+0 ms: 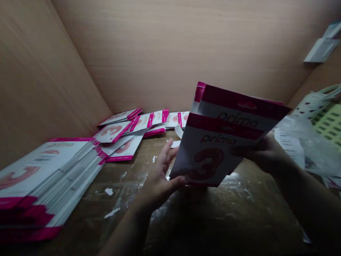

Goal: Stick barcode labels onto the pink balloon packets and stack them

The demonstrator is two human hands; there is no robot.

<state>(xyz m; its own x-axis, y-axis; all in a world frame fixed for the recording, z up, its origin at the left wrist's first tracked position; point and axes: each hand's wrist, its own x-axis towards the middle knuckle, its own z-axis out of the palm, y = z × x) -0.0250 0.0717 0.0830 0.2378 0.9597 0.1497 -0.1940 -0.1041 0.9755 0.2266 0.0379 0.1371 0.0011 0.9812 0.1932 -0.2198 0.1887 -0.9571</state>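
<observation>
My right hand [264, 153] grips a few flat white-and-magenta packets [211, 156] by their right side, its thumb on the front. They are held tilted above the table, fanned slightly, and show the word "primo" and a large pink 3. My left hand [159, 176] is at their lower left edge with its fingers spread; the thumb tip appears to touch the lower left corner. A thick stack of similar packets [42, 163] lies to the left.
More packets [114, 131] lie in loose overlapping piles along the back wall. White scraps [109, 191] and tape patches mark the brown table [109, 245]. At right are clear plastic [318, 147], a yellow-green label sheet [340, 129] and a patterned pouch [311, 101]. Wooden panels [181, 43] enclose the space.
</observation>
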